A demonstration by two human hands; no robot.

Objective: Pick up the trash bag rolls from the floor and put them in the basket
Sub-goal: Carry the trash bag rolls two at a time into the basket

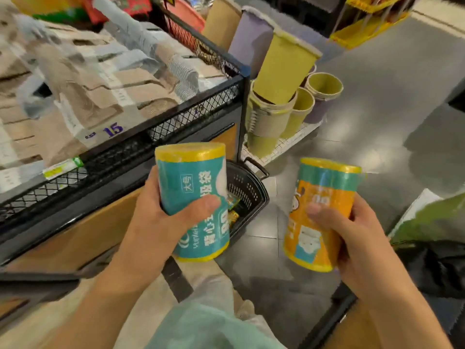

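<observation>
Black basket (247,190) w/ small packets inside; L hand (161,217) grip round teal roll (195,197), R hand (357,238) round orange roll (322,215)

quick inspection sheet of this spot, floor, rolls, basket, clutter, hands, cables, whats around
surface: grey tiled floor, glossy with light glare; no roll seen lying on it
job's things: teal roll and orange roll, both upright and off the floor; black basket on the floor between them, some small packets inside
clutter: green package at the right edge, blurred
grippers: left hand wrapped around the teal roll; right hand wrapped around the orange roll
cables: nothing seen
surroundings: black mesh display bin of folded goods on the left; stacked green and purple waste bins beyond the basket; yellow rack at top right
</observation>
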